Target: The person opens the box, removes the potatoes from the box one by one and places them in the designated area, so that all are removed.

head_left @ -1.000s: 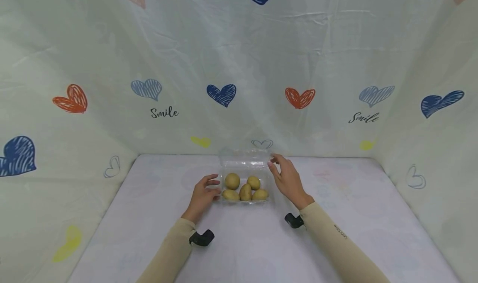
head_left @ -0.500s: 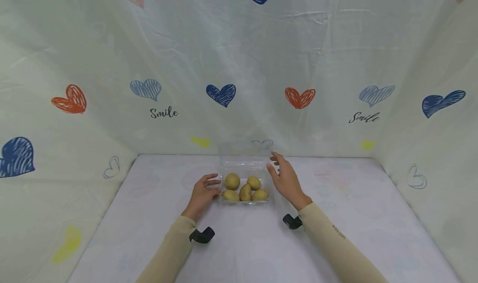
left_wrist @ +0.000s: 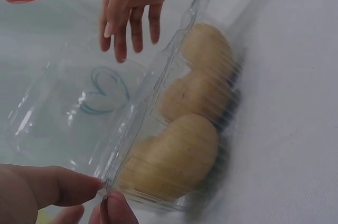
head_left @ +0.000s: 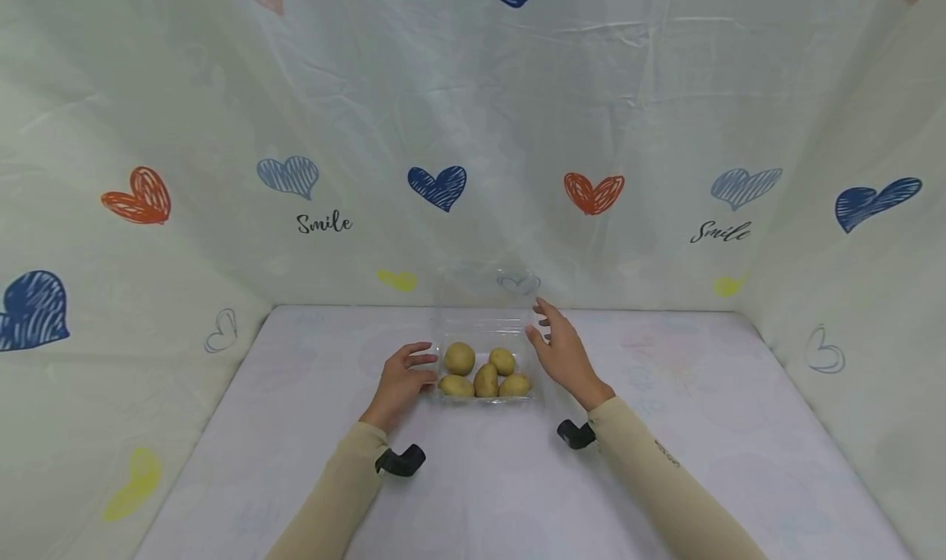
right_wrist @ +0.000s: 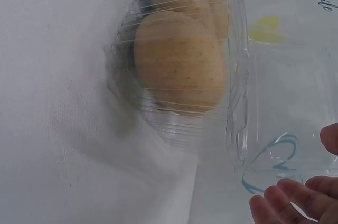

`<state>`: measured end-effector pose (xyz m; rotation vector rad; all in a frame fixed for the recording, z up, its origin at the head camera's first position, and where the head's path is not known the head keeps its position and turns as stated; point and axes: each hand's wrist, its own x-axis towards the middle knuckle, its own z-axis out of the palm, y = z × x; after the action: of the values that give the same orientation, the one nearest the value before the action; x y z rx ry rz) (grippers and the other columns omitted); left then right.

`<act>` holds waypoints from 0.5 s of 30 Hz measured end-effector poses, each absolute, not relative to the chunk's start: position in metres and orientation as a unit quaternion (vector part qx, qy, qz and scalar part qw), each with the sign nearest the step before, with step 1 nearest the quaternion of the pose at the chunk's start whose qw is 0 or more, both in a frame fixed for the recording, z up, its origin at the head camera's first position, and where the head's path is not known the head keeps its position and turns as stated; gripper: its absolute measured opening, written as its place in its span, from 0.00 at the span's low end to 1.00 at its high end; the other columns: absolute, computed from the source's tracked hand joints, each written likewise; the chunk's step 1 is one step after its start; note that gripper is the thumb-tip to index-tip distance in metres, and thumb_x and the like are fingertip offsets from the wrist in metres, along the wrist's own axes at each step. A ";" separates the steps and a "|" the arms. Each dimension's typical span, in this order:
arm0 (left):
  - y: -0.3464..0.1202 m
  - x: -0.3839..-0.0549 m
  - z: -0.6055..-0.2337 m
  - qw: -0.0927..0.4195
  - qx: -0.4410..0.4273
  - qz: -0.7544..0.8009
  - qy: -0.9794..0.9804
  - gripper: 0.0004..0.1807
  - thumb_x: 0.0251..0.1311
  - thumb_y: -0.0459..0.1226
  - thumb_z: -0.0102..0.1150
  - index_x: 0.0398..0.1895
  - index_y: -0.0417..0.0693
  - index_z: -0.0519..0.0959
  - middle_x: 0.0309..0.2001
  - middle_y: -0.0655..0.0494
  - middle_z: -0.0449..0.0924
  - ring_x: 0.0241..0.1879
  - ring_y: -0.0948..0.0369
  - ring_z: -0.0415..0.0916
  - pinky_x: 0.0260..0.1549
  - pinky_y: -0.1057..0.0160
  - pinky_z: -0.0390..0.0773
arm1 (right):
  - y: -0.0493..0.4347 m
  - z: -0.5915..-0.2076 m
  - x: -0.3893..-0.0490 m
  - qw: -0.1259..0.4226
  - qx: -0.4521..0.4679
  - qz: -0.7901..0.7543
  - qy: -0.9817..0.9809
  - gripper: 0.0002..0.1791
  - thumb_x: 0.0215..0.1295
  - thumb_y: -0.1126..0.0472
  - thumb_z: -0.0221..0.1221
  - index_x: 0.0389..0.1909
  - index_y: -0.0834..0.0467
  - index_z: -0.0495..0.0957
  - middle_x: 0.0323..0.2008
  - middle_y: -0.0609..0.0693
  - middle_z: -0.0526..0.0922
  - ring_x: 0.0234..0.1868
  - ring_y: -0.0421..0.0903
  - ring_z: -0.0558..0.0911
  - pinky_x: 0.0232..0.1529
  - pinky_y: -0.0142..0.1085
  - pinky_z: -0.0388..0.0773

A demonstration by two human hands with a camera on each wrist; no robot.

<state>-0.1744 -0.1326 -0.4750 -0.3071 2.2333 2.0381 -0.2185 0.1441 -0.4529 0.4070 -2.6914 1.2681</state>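
Note:
A clear plastic clamshell container (head_left: 484, 401) stands on the table with several potatoes (head_left: 485, 381) inside. Its hinged lid (head_left: 484, 297) is raised at the back, and the wall print shows through it. At the container's left side is my left hand (head_left: 399, 387); in the left wrist view its thumb and forefinger pinch the corner of the rim (left_wrist: 105, 186). My right hand (head_left: 567, 353) hovers by the lid's right edge, fingers extended and slightly spread, holding nothing. In the right wrist view its fingertips (right_wrist: 285, 184) overlap the lower part of the lid.
A white cloth covers the table (head_left: 473, 494). Behind and beside it hangs a pale sheet (head_left: 517, 92) printed with hearts and "Smile". A black camera mount (head_left: 401, 461) sits on the left wrist, another black mount (head_left: 576, 434) on the right.
The lid's top edge has risen higher in the head view. My right hand's fingers have come away from the lid's corner and straightened. The left hand and the potatoes have hardly moved.

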 end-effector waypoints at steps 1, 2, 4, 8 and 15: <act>-0.133 -0.175 -0.475 0.052 -0.103 0.669 0.734 0.32 0.60 0.20 0.60 0.70 0.31 0.72 0.58 0.31 0.81 0.38 0.60 0.80 0.36 0.63 0.83 | 0.144 -0.453 -0.219 0.064 0.134 0.422 -0.894 0.33 0.80 0.63 0.56 0.79 0.70 0.59 0.72 0.67 0.72 0.66 0.65 0.77 0.63 0.57 0.79; -0.132 -0.175 -0.475 0.053 -0.105 0.670 0.733 0.31 0.60 0.20 0.60 0.70 0.31 0.72 0.58 0.31 0.81 0.38 0.60 0.80 0.36 0.63 0.83 | 0.144 -0.453 -0.219 0.059 0.133 0.423 -0.894 0.33 0.80 0.63 0.56 0.79 0.70 0.59 0.72 0.67 0.71 0.67 0.65 0.77 0.63 0.58 0.78; -0.132 -0.175 -0.475 0.055 -0.107 0.671 0.731 0.31 0.60 0.20 0.59 0.70 0.32 0.72 0.59 0.32 0.80 0.39 0.60 0.80 0.36 0.64 0.83 | 0.144 -0.453 -0.220 0.051 0.132 0.422 -0.896 0.33 0.80 0.62 0.56 0.79 0.70 0.59 0.73 0.67 0.70 0.68 0.65 0.76 0.64 0.57 0.78; -0.132 -0.175 -0.475 0.060 -0.110 0.675 0.727 0.29 0.63 0.21 0.59 0.70 0.32 0.73 0.59 0.33 0.80 0.41 0.59 0.81 0.36 0.65 0.84 | 0.144 -0.454 -0.220 0.041 0.131 0.413 -0.900 0.34 0.80 0.62 0.56 0.80 0.69 0.58 0.75 0.67 0.69 0.68 0.65 0.76 0.64 0.56 0.79; -0.133 -0.175 -0.473 0.065 -0.112 0.670 0.731 0.27 0.65 0.22 0.61 0.69 0.34 0.74 0.59 0.33 0.81 0.41 0.59 0.82 0.38 0.64 0.84 | 0.145 -0.456 -0.224 0.023 0.130 0.404 -0.905 0.35 0.80 0.61 0.56 0.80 0.69 0.57 0.76 0.67 0.66 0.70 0.65 0.75 0.65 0.56 0.78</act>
<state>-0.1746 -0.1331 -0.4729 -0.3383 2.2054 2.0234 -0.2239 0.1448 -0.4564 0.4021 -2.8027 1.2499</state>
